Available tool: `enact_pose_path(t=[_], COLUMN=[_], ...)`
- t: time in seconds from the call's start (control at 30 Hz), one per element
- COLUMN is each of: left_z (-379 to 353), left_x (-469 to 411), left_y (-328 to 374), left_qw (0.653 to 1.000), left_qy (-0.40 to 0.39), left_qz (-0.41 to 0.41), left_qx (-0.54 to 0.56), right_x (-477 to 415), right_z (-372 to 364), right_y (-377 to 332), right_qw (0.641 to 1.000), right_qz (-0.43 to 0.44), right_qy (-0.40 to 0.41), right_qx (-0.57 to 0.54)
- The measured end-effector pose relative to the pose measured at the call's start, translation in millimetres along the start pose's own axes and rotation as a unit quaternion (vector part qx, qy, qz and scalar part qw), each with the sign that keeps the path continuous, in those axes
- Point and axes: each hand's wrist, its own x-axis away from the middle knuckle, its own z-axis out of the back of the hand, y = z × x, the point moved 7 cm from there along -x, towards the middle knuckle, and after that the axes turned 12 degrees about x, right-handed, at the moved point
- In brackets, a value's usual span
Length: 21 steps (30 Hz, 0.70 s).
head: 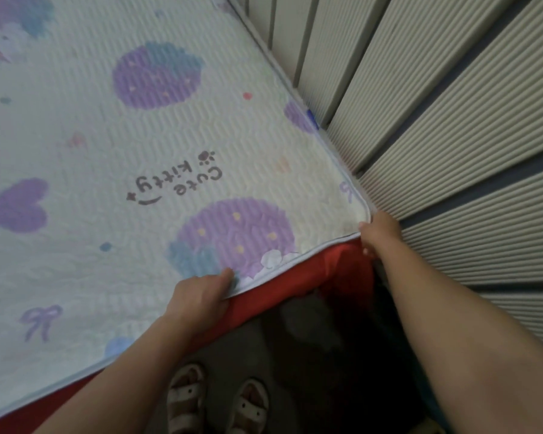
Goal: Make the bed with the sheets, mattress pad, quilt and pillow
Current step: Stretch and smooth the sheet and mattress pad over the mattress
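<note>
**Mattress pad (132, 133) held by two hands at its corner**

A person stands at the corner of a bed, seen from above. The quilted mattress pad fills the upper left and centre of the frame. It is pale, printed with purple strawberries, hearts and bows, and carries the words "Cute Kitty". It lies flat, and its piped edge runs diagonally from the lower left up to a rounded corner at right of centre.

The left hand (201, 292), at lower centre, grips that near edge with the thumb on top of the fabric and the fingers tucked beneath it. The right hand (378, 234), at right of centre, is closed on the very corner of the pad. It appears to pinch the piping between thumb and fingers, though the fingertips are largely hidden behind the hand.

Under the pad, a red sheet (323, 274) shows as a band below the near edge. It is widest between the two hands and continues down to the lower left corner of the frame.

Pale ribbed panels (452, 145) fan across the right side of the picture, meeting the far edge of the pad. At the bottom centre, the person's feet, in white strapped sandals (185, 399), stand on a grey floor (248, 339) just beside the bed. The area at lower right is too dark to make out.
</note>
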Motion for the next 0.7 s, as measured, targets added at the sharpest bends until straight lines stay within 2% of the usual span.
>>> enact_pose_path(t=[0.1, 0.3, 0.43, 0.53, 0.7], left_z=[-4.2, 6.5, 29.2, 47.2, 76.5], left_x=[-2.0, 0.0, 12.3, 36.8, 108.8], left_y=[-4.9, 4.4, -3.5, -27.4, -95.0], left_qw=[0.996, 0.990, 0.989, 0.987, 0.969], left_qy=[-0.057, -0.082, -0.034, 0.009, 0.092], left_qz=[0.062, 0.073, 0.087, 0.110, 0.185], left_qx=[0.032, 0.089, 0.111, 0.117, 0.135], right_x=[5.3, 27.5, 57.2, 94.8, 181.2], right_z=[-2.5, 22.7, 36.4, 22.6, -25.9], right_y=[3.7, -20.0, -69.7, -123.8, -218.6], right_qw=[0.999, 0.994, 0.985, 0.969, 0.917], right_qz=[-0.010, 0.048, 0.135, 0.229, 0.393], right_qy=[0.007, 0.076, 0.103, 0.083, 0.030], right_qx=[0.040, 0.066, 0.037, 0.031, 0.062])
